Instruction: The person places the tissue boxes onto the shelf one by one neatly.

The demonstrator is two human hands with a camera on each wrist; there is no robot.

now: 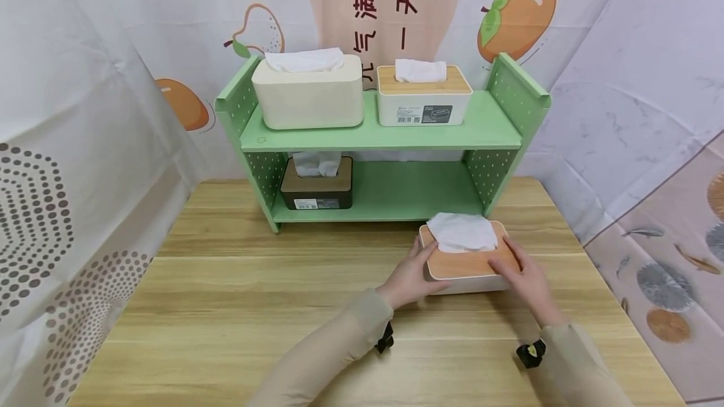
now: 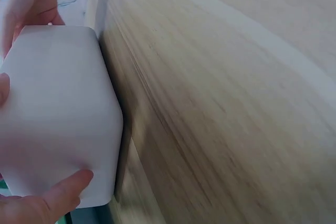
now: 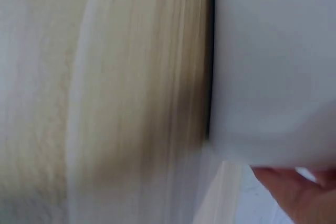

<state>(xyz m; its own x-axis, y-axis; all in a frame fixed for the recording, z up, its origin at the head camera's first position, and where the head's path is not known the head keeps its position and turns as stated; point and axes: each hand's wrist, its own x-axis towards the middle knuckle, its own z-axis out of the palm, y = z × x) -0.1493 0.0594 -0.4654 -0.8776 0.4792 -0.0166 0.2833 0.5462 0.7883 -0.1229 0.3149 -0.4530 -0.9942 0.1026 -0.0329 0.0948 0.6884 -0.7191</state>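
Note:
A white tissue box [image 1: 466, 282] with a wood-look lid and a white tissue [image 1: 464, 233] sticking out sits on the table in front of the shelf's right part. My left hand [image 1: 410, 276] grips its left end, thumb over the lid's edge; in the left wrist view a fingertip [image 2: 79, 179] presses the white side wall. At the opposite end my right hand [image 1: 526, 278] holds the box, its thumb lying on the lid. The right wrist view shows the white wall [image 3: 273, 66] close up, with part of the right hand [image 3: 299, 192] at the box's end.
Behind stands a green two-tier shelf [image 1: 379, 138]. A cream tissue box [image 1: 308, 99] and a white wood-lidded tissue box [image 1: 421, 108] occupy its top; a dark brown tissue box [image 1: 317, 190] is on the lower left. Printed cloth [image 1: 594, 80] hangs around the wooden table [image 1: 226, 306].

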